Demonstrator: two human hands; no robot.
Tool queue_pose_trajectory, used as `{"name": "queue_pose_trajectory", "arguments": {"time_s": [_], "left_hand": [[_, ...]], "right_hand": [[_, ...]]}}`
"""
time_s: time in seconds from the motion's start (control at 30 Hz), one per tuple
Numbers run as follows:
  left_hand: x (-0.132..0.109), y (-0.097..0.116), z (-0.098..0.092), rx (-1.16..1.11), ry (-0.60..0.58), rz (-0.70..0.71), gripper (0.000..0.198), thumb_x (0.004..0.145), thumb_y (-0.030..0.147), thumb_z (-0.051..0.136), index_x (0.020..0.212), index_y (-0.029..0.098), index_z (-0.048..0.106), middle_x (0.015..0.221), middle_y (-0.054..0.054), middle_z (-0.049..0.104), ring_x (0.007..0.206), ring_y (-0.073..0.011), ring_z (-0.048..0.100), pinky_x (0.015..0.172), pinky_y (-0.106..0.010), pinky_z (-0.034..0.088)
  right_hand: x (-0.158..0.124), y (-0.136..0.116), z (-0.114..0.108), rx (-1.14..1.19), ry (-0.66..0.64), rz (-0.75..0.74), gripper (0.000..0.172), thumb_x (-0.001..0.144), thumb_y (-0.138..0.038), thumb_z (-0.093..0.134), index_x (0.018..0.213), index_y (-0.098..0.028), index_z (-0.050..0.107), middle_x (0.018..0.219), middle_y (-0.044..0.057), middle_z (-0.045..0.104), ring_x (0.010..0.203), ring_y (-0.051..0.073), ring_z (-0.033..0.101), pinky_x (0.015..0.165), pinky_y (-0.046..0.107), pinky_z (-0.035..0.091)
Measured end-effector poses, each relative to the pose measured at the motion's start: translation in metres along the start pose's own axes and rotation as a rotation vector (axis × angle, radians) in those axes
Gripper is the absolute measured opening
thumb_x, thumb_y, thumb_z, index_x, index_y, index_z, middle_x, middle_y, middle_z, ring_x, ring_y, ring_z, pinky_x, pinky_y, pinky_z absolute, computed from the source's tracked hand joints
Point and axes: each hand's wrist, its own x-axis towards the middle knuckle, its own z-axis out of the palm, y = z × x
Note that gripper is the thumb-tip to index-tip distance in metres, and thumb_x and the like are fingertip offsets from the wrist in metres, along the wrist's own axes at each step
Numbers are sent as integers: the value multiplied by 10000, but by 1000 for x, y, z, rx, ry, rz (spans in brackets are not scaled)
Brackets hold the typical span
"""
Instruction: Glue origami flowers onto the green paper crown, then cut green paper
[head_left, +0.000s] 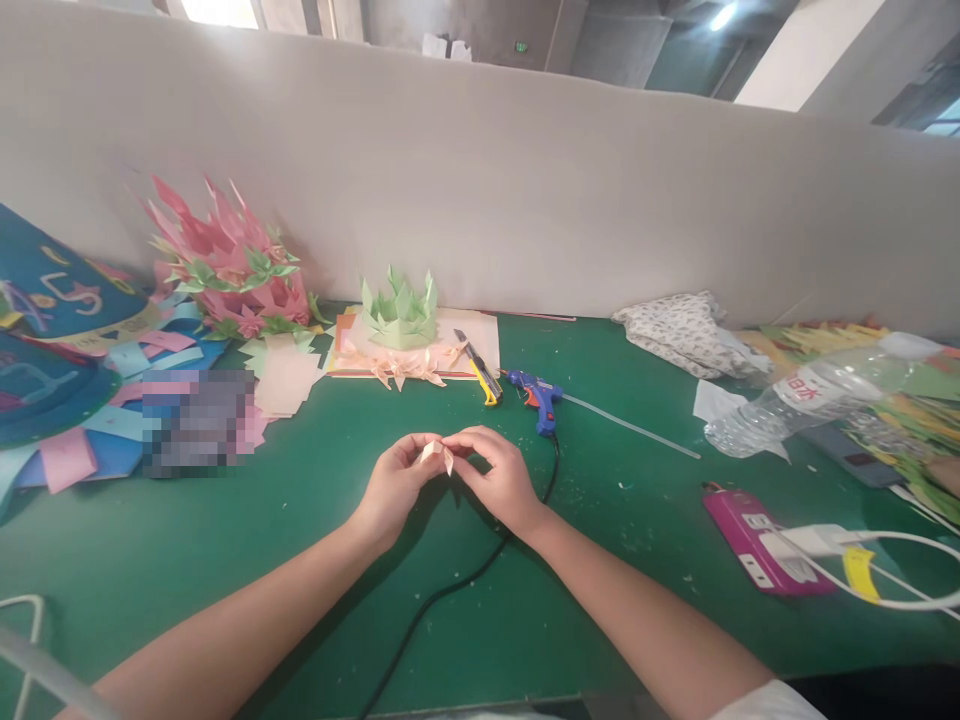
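Note:
Both of my hands meet over the middle of the green table (300, 560). My left hand (397, 488) pinches a small folded piece of pale peach paper (433, 452) between thumb and fingers. From the other side my right hand (501, 480) grips the same paper, its fingertips almost touching the left ones. Part of the paper is hidden by the fingers. Just beyond my hands lie a yellow utility knife (486, 380) and a blue glue gun (538, 395) with a clear glue stick (637, 427). Behind them, folded peach paper pieces (397, 365) lie before a green paper crown (400, 315).
Pink paper crowns (232, 260), blue cone hats (60, 280) and paper sheets (285, 375) crowd the left. To the right are a plastic bottle (817, 390), a patterned cloth (682, 335) and a magenta power strip (750, 540). The glue gun's black cord (442, 592) passes beneath my right forearm.

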Motion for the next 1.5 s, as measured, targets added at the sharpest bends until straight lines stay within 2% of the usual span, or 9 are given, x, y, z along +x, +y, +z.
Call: {"name": "queue_pose_trajectory", "arguments": {"time_s": [0.17,0.4,0.57,1.17,1.33,1.5], "left_hand": [[2,0,0,21,70,65,247,651,271,712,820,165,567,762,20,579,701,-91,529,697,-214,404],[-1,2,1,60,13,101,248,680,326,689,836,175,568,794,6,567,712,-96,510,644,-197,396],[-3,3,2,99,0,111,271,679,375,682,838,182,580,789,-2,582,695,-108,522,630,-211,406],[-5,6,5,111,-17,124,247,679,372,684,815,187,594,808,-8,595,734,-118,544,669,-222,412],[-3,5,3,100,-17,112,279,698,396,668,852,182,575,829,-30,600,799,-151,566,717,-251,435],[-3,4,3,52,-47,117,255,736,382,637,870,179,560,870,-27,584,829,-143,550,824,-286,423]], "right_hand": [[0,-1,0,34,16,55,103,784,-193,604,860,-229,663,852,27,659,754,154,605,729,295,501],[-2,8,5,309,29,197,93,775,-277,625,831,-206,646,879,41,629,800,160,614,734,295,533],[-1,11,3,365,19,221,130,772,-328,627,809,-203,628,867,39,608,800,159,595,733,298,529],[-1,7,1,419,25,233,171,772,-348,617,713,-196,568,792,16,559,738,136,555,685,265,499],[1,5,2,432,38,278,178,763,-370,626,786,-195,602,814,28,624,771,156,601,716,283,521],[0,6,3,375,37,266,149,780,-341,620,807,-195,634,836,38,649,777,164,617,731,297,526]]}}
